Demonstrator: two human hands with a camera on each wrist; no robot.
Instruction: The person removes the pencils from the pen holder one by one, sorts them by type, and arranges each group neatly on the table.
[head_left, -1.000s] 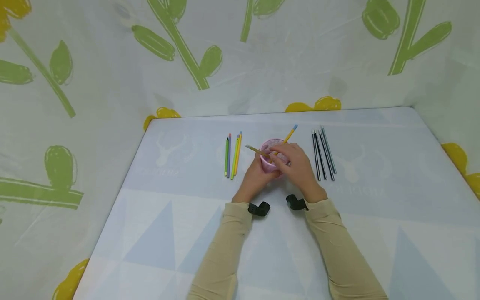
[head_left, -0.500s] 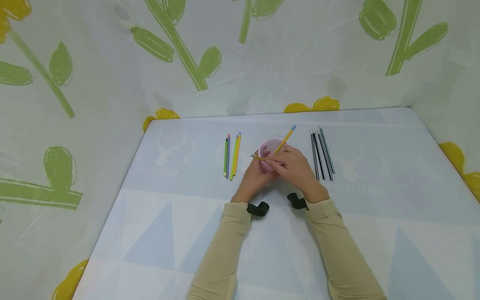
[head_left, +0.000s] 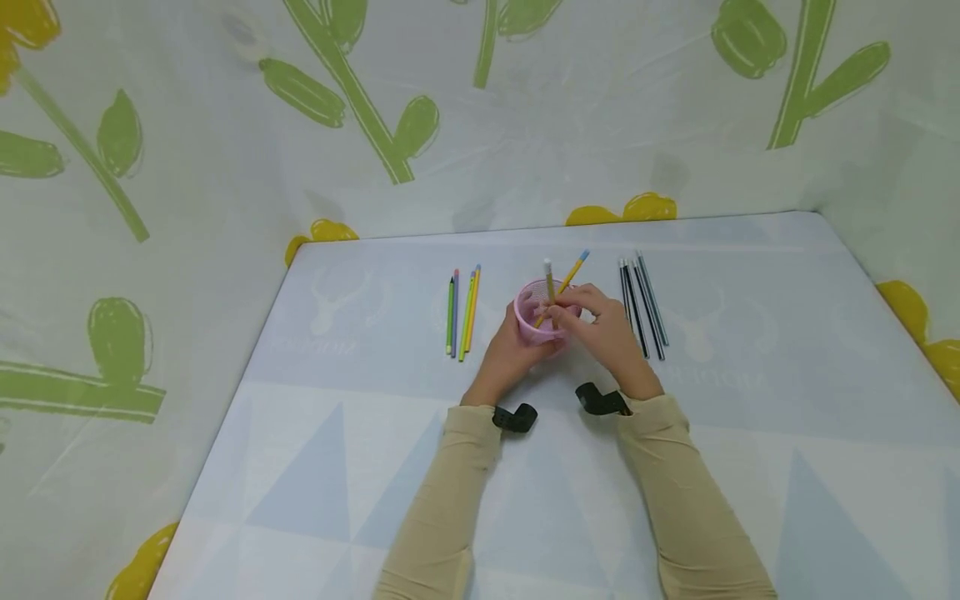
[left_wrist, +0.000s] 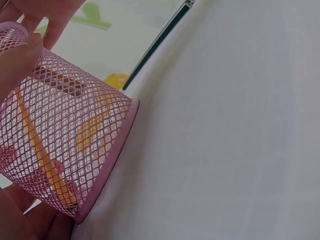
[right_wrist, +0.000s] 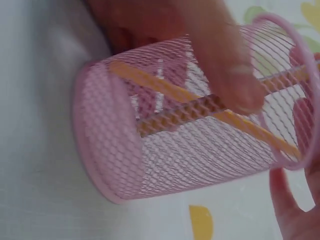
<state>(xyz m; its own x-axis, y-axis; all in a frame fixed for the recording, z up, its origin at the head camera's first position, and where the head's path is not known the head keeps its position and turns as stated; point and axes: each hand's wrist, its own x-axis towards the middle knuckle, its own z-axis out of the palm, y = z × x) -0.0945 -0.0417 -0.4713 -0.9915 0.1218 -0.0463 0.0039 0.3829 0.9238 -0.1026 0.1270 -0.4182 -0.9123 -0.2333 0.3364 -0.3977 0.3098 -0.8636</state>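
A pink mesh pencil cup stands upright on the table, and my left hand grips its side, thumb across the mesh in the right wrist view. Above the rim my right hand pinches a brown-gold pencil with a white end up. That pencil's lower part is inside the cup, seen through the mesh in the right wrist view. A yellow pencil with a blue end leans inside the cup, its top sticking out toward the back right.
Left of the cup lie several coloured pencils in green, purple and yellow. Several dark pencils lie to the right, near my right hand. The table's back edge meets a leaf-patterned cloth wall.
The brown-gold pencil has turned from slanting left across the rim to nearly upright, its lower end now in the cup. My left hand keeps its grip on the cup.
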